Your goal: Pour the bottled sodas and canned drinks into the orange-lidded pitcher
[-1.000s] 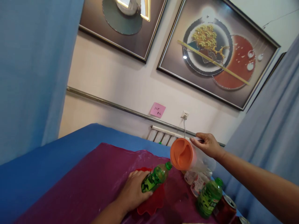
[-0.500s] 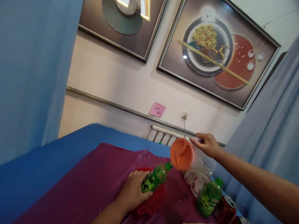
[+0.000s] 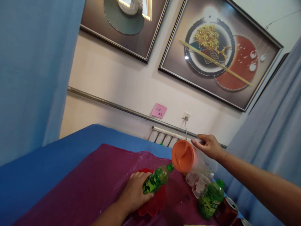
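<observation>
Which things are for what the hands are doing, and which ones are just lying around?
Probably part of it:
- green-capped bottle, gripped by the left hand
- orange-topped jug, held by the right hand
- maybe the red dish, partly hidden by the left hand

Seemingly just about:
- other green bottle
- red can
- pink note on the wall

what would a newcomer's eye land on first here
Probably the big framed picture high on the wall, with its gold tree and red disc. Below it, the bright orange lid of a pitcher stands out, the right hand at its handle. Left of that, the left hand grips a green-capped bottle, tilted over a red dish.
</observation>
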Demonstrator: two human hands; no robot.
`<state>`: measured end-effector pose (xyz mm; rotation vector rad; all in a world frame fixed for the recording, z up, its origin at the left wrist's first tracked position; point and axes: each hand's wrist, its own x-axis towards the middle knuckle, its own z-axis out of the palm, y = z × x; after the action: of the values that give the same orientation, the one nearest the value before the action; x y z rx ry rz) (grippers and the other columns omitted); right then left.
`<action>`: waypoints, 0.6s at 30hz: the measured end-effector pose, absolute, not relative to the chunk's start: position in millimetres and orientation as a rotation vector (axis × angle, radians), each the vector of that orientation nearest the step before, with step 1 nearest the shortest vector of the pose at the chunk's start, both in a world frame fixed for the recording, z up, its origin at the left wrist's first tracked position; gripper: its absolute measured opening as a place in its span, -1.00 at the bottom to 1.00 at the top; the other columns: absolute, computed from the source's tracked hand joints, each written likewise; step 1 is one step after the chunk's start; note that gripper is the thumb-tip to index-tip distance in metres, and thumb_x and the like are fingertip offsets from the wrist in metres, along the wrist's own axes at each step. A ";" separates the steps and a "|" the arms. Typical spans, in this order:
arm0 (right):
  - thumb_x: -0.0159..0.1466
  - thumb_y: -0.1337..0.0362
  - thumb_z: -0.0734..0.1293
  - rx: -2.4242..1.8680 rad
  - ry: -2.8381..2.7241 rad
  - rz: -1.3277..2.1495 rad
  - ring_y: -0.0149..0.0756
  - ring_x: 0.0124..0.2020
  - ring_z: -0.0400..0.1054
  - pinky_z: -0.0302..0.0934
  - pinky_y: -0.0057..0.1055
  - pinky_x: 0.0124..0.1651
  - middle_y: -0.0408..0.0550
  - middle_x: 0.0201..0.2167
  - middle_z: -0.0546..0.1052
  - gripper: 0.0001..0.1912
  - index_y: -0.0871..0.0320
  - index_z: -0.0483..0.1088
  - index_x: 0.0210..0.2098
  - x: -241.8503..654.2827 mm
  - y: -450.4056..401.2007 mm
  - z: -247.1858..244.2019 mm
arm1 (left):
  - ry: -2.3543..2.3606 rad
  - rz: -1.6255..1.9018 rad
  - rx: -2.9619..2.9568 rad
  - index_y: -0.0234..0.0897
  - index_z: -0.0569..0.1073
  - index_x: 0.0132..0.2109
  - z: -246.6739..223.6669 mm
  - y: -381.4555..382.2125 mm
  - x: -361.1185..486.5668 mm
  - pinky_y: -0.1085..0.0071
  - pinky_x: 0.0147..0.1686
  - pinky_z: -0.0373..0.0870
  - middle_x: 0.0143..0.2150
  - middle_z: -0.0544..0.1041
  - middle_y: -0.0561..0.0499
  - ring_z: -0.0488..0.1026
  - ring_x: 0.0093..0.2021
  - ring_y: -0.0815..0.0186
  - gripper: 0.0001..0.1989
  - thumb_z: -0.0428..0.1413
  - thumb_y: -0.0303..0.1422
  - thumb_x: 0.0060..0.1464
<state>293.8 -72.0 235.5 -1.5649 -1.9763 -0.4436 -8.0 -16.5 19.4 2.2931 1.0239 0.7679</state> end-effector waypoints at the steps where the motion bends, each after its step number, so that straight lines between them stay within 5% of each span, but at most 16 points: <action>1: 0.26 -0.11 0.27 -1.565 -1.976 -0.440 -0.47 -0.59 -0.11 -0.20 -0.43 -0.54 -0.28 -0.67 0.00 -0.45 0.06 -0.03 -0.62 293.9 -72.1 235.6 | 1.022 0.771 2.294 -0.12 0.48 0.12 19.0 -16.5 -8.1 0.14 0.20 0.18 0.11 0.57 -0.06 0.42 0.14 0.02 -0.39 0.34 -0.28 -0.16; 18: 0.26 -0.13 0.28 -1.586 -1.988 -0.429 -0.47 -0.59 -0.10 -0.19 -0.43 -0.53 -0.28 -0.67 0.00 -0.44 0.06 -0.01 -0.61 296.2 -71.8 237.2 | 1.010 0.764 2.298 -0.14 0.48 0.13 18.1 -17.3 -8.8 0.14 0.22 0.16 0.12 0.56 -0.07 0.41 0.16 0.03 -0.38 0.34 -0.29 -0.15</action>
<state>296.2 -71.8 237.2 -1.5864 -1.9878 -0.4286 -8.8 -17.3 18.1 2.2983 1.0096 0.7635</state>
